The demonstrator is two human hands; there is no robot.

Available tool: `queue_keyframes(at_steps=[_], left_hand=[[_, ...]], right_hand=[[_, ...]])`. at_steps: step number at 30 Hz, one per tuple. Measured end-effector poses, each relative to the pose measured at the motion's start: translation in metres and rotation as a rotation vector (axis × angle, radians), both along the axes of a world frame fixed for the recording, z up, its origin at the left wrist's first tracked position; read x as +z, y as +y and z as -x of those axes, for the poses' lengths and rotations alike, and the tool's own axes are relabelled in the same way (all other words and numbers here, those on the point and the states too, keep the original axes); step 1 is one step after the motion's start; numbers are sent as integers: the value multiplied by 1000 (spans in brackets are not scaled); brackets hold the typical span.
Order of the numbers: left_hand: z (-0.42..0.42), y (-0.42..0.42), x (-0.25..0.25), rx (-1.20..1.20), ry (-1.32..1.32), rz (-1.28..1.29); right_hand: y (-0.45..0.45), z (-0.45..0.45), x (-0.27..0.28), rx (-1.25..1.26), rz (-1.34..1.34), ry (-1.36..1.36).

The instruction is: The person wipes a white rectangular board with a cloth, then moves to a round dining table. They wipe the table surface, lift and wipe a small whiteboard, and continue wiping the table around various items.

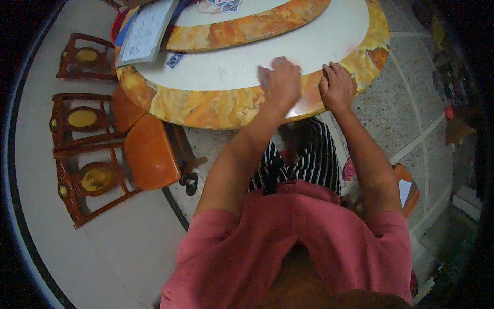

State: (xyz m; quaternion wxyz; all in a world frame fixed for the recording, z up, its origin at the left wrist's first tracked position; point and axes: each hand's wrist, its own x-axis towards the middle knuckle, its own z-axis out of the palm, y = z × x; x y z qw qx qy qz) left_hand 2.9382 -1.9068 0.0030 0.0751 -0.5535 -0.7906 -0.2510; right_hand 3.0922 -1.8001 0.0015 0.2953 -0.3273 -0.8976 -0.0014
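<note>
My left hand [282, 82] is over the near edge of a round table [208, 106] with a marbled yellow and orange border and a white surface. It is blurred, with its fingers bent, and whether it holds anything is not clear. To its right, my right hand [337, 87] rests on the marbled border, fingers slightly curled and nothing seen in them. A playing card [176, 60] lies face down on the white surface, well to the left of both hands. More playing cards [227, 4] lie by a clear plastic container at the top of the view.
A raised marbled ring [247, 33] crosses the table. Papers in a clear sleeve [144, 34] lie at its left edge. Wooden chairs [152, 154] stand at the left. A stool [412, 193] bearing a paper is at the lower right.
</note>
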Motion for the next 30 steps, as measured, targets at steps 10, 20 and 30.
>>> queue_keyframes(at_steps=[10,20,30], left_hand=[[131,-110,-8,73,193,-99],[73,-101,14,-98,43,139],[118,-110,21,6,113,207]], right_hand=[[-1,-2,0,-46,19,-5],[1,-5,-6,-46,0,-3],[-1,-7,2,-66,-8,-45]])
